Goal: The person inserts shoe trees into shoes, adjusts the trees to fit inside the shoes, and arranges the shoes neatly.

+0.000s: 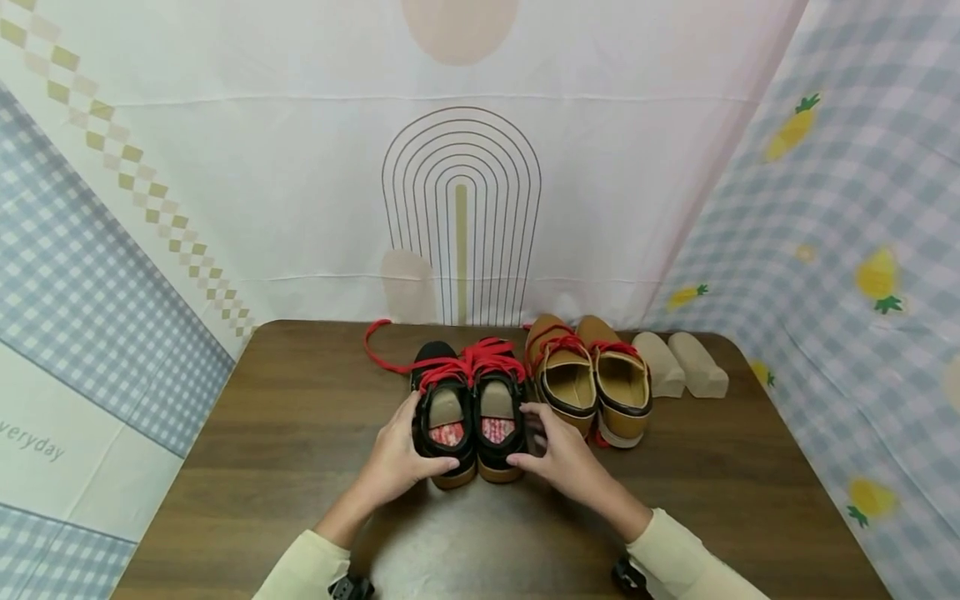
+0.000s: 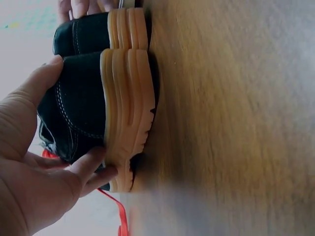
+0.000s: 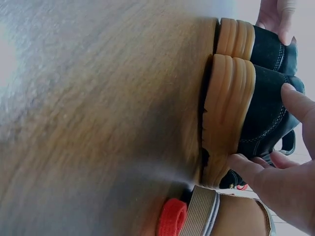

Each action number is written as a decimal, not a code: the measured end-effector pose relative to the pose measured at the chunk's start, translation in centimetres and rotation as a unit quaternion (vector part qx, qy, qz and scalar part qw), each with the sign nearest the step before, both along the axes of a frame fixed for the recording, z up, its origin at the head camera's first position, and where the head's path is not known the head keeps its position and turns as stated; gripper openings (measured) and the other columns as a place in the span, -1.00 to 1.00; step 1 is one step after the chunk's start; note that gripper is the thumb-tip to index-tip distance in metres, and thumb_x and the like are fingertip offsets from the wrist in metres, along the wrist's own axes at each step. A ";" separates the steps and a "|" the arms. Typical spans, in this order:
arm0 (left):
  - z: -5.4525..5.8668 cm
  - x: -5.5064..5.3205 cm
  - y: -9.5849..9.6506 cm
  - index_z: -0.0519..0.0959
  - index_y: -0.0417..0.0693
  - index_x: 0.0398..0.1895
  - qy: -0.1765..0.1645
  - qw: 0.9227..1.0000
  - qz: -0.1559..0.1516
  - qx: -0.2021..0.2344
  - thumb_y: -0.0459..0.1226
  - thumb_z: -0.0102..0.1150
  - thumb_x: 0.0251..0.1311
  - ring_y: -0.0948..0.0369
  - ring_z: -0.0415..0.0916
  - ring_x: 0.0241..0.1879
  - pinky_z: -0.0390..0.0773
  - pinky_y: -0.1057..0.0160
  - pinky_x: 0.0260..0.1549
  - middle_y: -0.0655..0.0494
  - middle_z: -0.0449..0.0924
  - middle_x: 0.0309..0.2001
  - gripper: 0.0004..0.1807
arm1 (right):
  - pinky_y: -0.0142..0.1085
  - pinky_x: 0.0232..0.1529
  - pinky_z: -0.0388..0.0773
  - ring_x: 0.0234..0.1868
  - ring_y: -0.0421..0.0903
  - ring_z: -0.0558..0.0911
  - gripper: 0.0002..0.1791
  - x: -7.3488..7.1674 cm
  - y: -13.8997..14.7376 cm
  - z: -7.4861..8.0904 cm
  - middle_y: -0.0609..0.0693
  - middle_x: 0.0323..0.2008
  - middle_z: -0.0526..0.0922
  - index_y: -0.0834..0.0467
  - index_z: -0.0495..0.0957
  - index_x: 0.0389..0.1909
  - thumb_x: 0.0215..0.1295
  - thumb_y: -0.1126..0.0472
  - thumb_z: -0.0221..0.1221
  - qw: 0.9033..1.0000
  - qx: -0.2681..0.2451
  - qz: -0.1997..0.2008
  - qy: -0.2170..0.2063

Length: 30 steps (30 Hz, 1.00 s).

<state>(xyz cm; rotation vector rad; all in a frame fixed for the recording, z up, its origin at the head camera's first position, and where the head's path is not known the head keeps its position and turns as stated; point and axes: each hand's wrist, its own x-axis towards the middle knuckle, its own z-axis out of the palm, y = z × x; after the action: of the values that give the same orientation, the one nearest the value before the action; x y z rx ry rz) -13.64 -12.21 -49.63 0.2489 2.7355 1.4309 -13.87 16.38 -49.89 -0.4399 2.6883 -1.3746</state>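
Observation:
Two black shoes with tan soles and red laces stand side by side on the wooden table (image 1: 262,467), heels facing me. My left hand (image 1: 401,446) holds the left black shoe (image 1: 459,468), thumb at its heel and fingers along its outer side. On the other side my right hand (image 1: 558,446) grips the right black shoe (image 1: 495,467) the same way. In the left wrist view, fingertips touch the tan sole (image 2: 125,98). A beige piece (image 1: 446,407) and a red patterned insole (image 1: 447,434) show inside the left shoe.
Brown shoes (image 1: 618,417) with red laces stand close to my right hand. Two beige blocks (image 1: 697,367) lie to their right. One loose red lace (image 1: 375,354) trails left toward the table's back edge. Patterned cloth (image 1: 315,192) hangs behind and at both sides.

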 end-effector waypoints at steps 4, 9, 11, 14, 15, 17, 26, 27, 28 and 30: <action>0.1 -0.3 -0.2 0.09 -0.24 0.62 -0.006 1.000 0.002 -0.013 0.00 0.71 -0.18 -0.21 0.24 0.49 0.38 -0.24 0.36 -0.24 0.20 0.56 0.34 | -0.05 0.26 0.56 0.33 0.08 0.57 -0.15 -0.1 0.1 -0.1 0.10 0.33 0.54 0.11 0.35 0.41 0.13 0.09 0.54 1.000 -0.007 -0.001 -0.007; 0.5 -0.5 0.1 0.12 -0.20 0.61 0.000 1.000 -0.008 -0.014 0.00 0.71 -0.18 -0.19 0.22 0.51 0.36 -0.25 0.37 -0.21 0.20 0.56 0.31 | -0.03 0.27 0.55 0.35 0.07 0.54 -0.08 0.0 0.2 -0.4 0.11 0.36 0.48 0.10 0.29 0.46 0.13 0.09 0.54 1.000 0.001 -0.020 -0.019; 0.6 -0.4 0.2 0.14 -0.20 0.60 0.003 1.000 -0.010 -0.006 -0.04 0.72 -0.20 -0.18 0.22 0.51 0.34 -0.25 0.38 -0.21 0.21 0.55 0.29 | -0.03 0.28 0.55 0.35 0.09 0.54 -0.05 0.1 0.1 -0.5 0.13 0.40 0.45 0.11 0.25 0.50 0.14 0.08 0.53 0.999 -0.007 -0.022 -0.034; 0.6 -0.2 0.3 0.16 -0.20 0.59 0.010 1.000 -0.010 0.002 -0.08 0.73 -0.22 -0.18 0.25 0.49 0.35 -0.25 0.37 -0.22 0.24 0.53 0.28 | -0.05 0.27 0.56 0.35 0.11 0.55 -0.01 0.1 -0.1 -0.7 0.15 0.44 0.41 0.12 0.21 0.55 0.16 0.10 0.52 0.998 -0.028 -0.021 -0.054; 0.6 -0.1 0.3 0.17 -0.21 0.58 0.010 1.000 -0.008 0.005 -0.08 0.73 -0.23 -0.18 0.25 0.48 0.35 -0.25 0.37 -0.22 0.25 0.53 0.28 | -0.07 0.26 0.57 0.34 0.12 0.56 0.00 0.0 -0.2 -0.8 0.16 0.44 0.41 0.13 0.21 0.55 0.15 0.12 0.53 0.998 -0.034 -0.019 -0.056; 0.5 -0.1 0.4 0.16 -0.22 0.59 0.008 1.000 -0.005 0.006 -0.07 0.74 -0.23 -0.19 0.26 0.48 0.35 -0.25 0.37 -0.23 0.25 0.53 0.29 | -0.11 0.23 0.60 0.32 0.12 0.58 0.00 0.0 -0.2 -0.8 0.17 0.43 0.42 0.14 0.22 0.55 0.13 0.16 0.53 0.998 -0.040 -0.016 -0.056; -0.1 -0.4 -0.5 0.20 -0.26 0.57 0.005 1.000 0.026 -0.005 -0.01 0.73 -0.22 -0.20 0.36 0.41 0.43 -0.22 0.31 -0.28 0.33 0.48 0.28 | -0.17 0.15 0.64 0.26 0.13 0.62 -0.03 -0.7 -1.2 -0.9 0.19 0.32 0.52 0.18 0.27 0.51 0.10 0.19 0.55 0.998 -0.051 -0.007 -0.035; -0.2 -0.5 -0.6 0.20 -0.26 0.57 0.006 1.000 0.029 -0.006 0.00 0.73 -0.21 -0.20 0.37 0.40 0.45 -0.22 0.30 -0.29 0.33 0.47 0.28 | -0.17 0.14 0.65 0.26 0.14 0.62 -0.02 -0.8 -1.4 -0.8 0.19 0.32 0.52 0.18 0.27 0.51 0.10 0.18 0.55 0.998 -0.051 -0.007 -0.034; -0.2 -0.6 -0.7 0.20 -0.24 0.57 0.006 0.999 0.031 -0.004 0.01 0.73 -0.21 -0.19 0.38 0.40 0.46 -0.21 0.29 -0.29 0.34 0.47 0.28 | -0.16 0.14 0.65 0.26 0.14 0.63 -0.02 -0.9 -1.5 -0.8 0.20 0.32 0.52 0.18 0.26 0.51 0.11 0.18 0.55 0.998 -0.050 -0.006 -0.033; -0.2 -0.7 -1.1 0.20 -0.22 0.57 0.006 0.999 0.035 -0.004 0.01 0.73 -0.21 -0.19 0.40 0.39 0.47 -0.21 0.27 -0.29 0.35 0.46 0.28 | -0.15 0.14 0.65 0.26 0.14 0.63 -0.02 -1.2 -1.8 -0.7 0.20 0.31 0.53 0.19 0.26 0.52 0.12 0.17 0.54 0.998 -0.047 -0.001 -0.031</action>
<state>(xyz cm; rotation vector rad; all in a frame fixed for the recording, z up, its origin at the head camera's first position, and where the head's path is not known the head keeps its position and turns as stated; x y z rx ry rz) -14.37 -13.28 -49.83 0.1641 2.7843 1.4399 -15.04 14.62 -50.62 -0.3957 2.5831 -1.4947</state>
